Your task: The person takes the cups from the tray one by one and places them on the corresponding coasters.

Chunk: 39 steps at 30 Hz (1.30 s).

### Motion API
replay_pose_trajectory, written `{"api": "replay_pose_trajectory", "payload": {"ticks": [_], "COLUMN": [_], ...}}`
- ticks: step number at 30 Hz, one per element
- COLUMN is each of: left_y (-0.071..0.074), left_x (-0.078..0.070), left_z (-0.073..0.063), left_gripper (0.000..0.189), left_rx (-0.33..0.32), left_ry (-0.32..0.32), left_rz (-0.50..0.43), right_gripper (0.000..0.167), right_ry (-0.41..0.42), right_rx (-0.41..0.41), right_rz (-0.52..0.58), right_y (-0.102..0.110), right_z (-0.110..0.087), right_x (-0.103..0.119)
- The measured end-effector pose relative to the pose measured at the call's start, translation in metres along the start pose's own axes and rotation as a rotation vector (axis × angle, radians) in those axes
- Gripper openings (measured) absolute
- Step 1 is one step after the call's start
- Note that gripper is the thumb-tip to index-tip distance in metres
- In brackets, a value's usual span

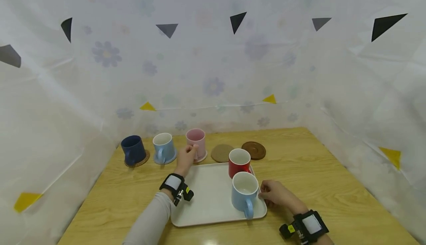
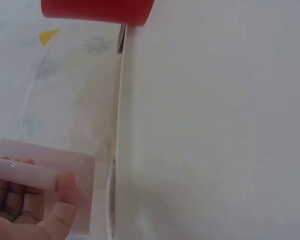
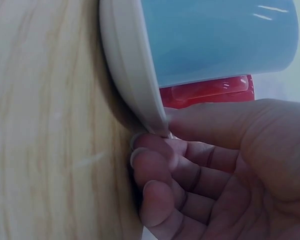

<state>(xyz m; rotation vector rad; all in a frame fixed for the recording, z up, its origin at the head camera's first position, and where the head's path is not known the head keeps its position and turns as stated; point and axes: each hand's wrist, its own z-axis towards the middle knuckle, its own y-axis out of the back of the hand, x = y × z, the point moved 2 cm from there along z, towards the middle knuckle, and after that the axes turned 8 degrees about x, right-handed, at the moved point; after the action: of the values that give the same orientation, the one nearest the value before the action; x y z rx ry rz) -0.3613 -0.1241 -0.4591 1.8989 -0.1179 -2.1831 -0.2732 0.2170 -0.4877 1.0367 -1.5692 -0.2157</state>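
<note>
With its fingers curled through the handle, my left hand grips a pink mug. The mug is upright, its base at a round pink coaster behind the tray. My right hand pinches the right rim of a white rectangular tray; in the right wrist view the thumb lies over the rim and the fingers curl beneath. Near that hand on the tray stands a light blue mug, handle toward me. A red mug stands just behind it.
At the back left, a navy mug stands on a cork coaster, beside another light blue mug on a blue coaster. Behind the tray lie a bare tan coaster and a brown wooden coaster. Patterned sheeting surrounds the wooden table.
</note>
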Motion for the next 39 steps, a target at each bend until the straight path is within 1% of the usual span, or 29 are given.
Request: {"api": "replay_pose_trajectory", "payload": {"ticks": [7,10,12,14,16,18,20,21,24,26,27,29,33,37,39], "left_y": [0.002,0.003,0.004,0.006,0.009,0.014,0.019,0.023,0.033,0.040,0.044,0.052,0.068,0.083,0.088], "left_x": [0.022,0.029,0.031,0.030,0.026,0.018,0.007,0.002,-0.012,-0.019,-0.021,-0.025,-0.024,-0.013,-0.006], "left_z": [0.009,0.010,0.012,0.012,0.012,0.010,0.005,0.002,-0.010,-0.019,-0.023,-0.033,-0.053,-0.072,-0.080], "left_gripper": [0.038,0.038,0.039,0.039,0.040,0.041,0.043,0.044,0.041,0.036,0.035,0.032,0.028,0.029,0.029], "left_rx": [-0.021,-0.009,0.017,0.058,0.110,0.164,0.219,0.251,0.335,0.376,0.386,0.392,0.389,0.372,0.349], "left_ry": [0.012,0.018,0.033,0.064,0.105,0.140,0.169,0.173,0.161,0.157,0.149,0.145,0.167,0.222,0.247], "left_rz": [-0.040,-0.047,-0.042,-0.020,0.036,0.114,0.217,0.260,0.354,0.366,0.371,0.376,0.390,0.381,0.376], "right_gripper": [0.015,0.014,0.014,0.014,0.014,0.015,0.015,0.015,0.015,0.015,0.015,0.015,0.015,0.015,0.014], "right_ry": [0.003,-0.006,-0.009,-0.007,0.000,0.003,0.003,0.004,0.000,-0.003,-0.004,-0.009,-0.002,0.012,0.018], "right_rx": [0.010,0.011,0.011,0.007,0.002,-0.004,-0.007,-0.008,-0.011,-0.013,-0.013,-0.015,-0.013,-0.002,0.002], "right_rz": [0.011,0.011,0.012,0.010,0.009,0.004,-0.002,-0.004,-0.007,-0.005,-0.005,-0.008,-0.012,-0.009,-0.006], "right_y": [-0.003,-0.004,-0.004,-0.004,-0.003,-0.003,-0.002,-0.002,-0.001,-0.001,-0.001,-0.001,-0.002,-0.001,-0.001], "right_z": [-0.002,-0.002,-0.002,-0.002,-0.002,-0.001,0.000,0.000,0.000,0.000,0.000,0.000,0.000,0.000,0.000], "right_x": [0.001,0.002,0.002,0.001,0.001,0.001,0.001,0.001,0.002,0.002,0.002,0.002,0.001,0.001,0.001]}}
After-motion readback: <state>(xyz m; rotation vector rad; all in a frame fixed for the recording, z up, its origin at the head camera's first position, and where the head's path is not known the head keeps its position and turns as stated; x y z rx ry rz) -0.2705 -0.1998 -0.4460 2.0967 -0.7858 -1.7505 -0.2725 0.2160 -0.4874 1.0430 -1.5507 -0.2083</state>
